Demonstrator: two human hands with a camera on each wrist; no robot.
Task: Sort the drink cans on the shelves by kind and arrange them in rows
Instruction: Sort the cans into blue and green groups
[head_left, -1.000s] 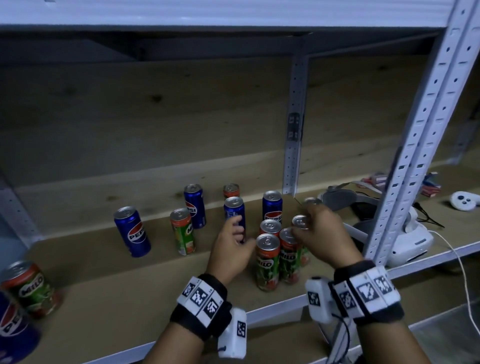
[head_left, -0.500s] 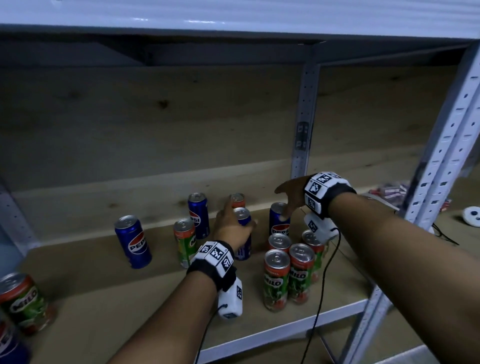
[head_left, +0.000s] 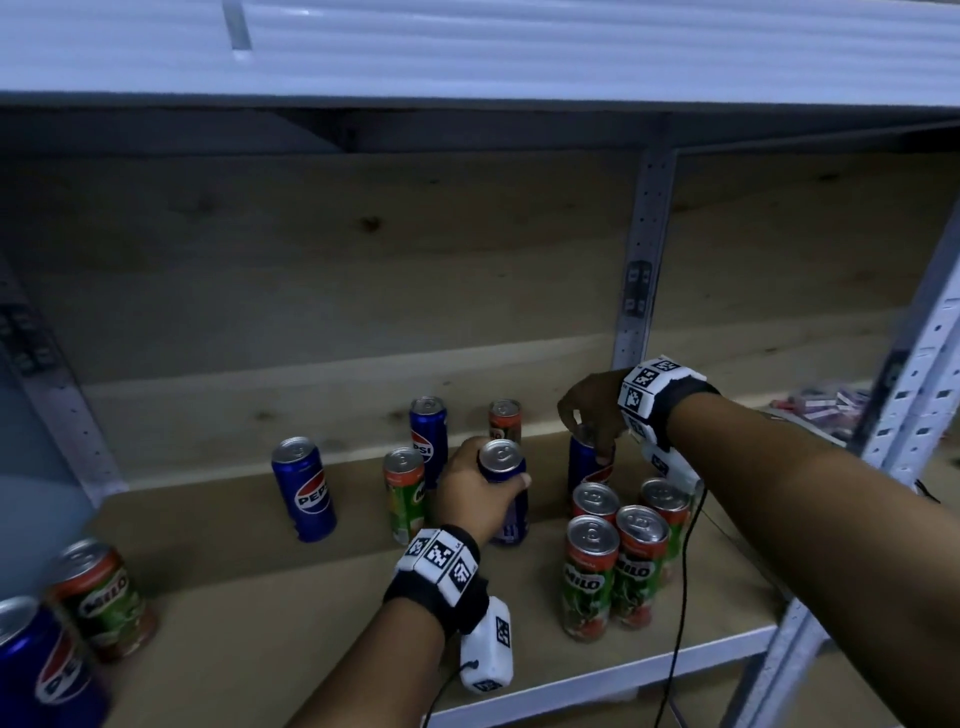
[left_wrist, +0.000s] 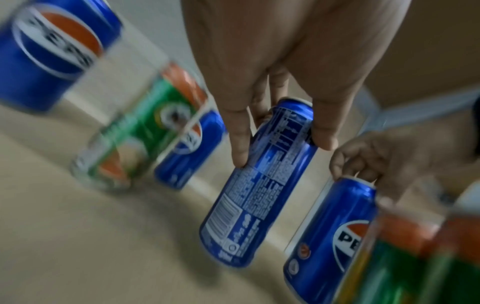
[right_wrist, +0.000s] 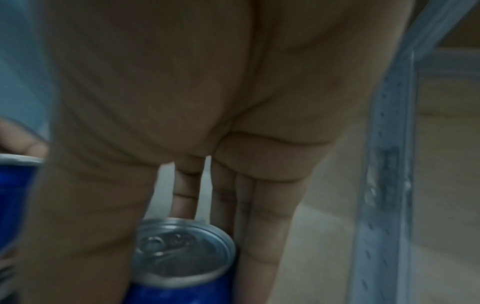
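On the wooden shelf board (head_left: 260, 597) stand blue Pepsi cans and green-red Milo cans. My left hand (head_left: 483, 483) grips one Pepsi can (head_left: 506, 514) round its upper body; in the left wrist view this can (left_wrist: 259, 185) looks tilted. Further back, my right hand (head_left: 589, 436) pinches the rim of a second Pepsi can (head_left: 582, 467) from above; its silver top (right_wrist: 179, 246) shows in the right wrist view. Several Milo cans (head_left: 592, 571) stand bunched at the front right. Two more Pepsi cans (head_left: 304, 488) (head_left: 428, 436) and two Milo cans (head_left: 405, 493) (head_left: 504, 421) stand to the left and behind.
A Milo can (head_left: 98, 597) and a Pepsi can (head_left: 41, 670) stand at the near left. A perforated metal upright (head_left: 641, 260) rises behind the right hand, another (head_left: 914, 395) at the right. The upper shelf (head_left: 467, 52) hangs overhead. A black cable (head_left: 680, 597) trails past the Milo cans.
My right hand left the front Milo cans, reached back and took the rear Pepsi can by its rim. My left hand has wrapped round its Pepsi can.
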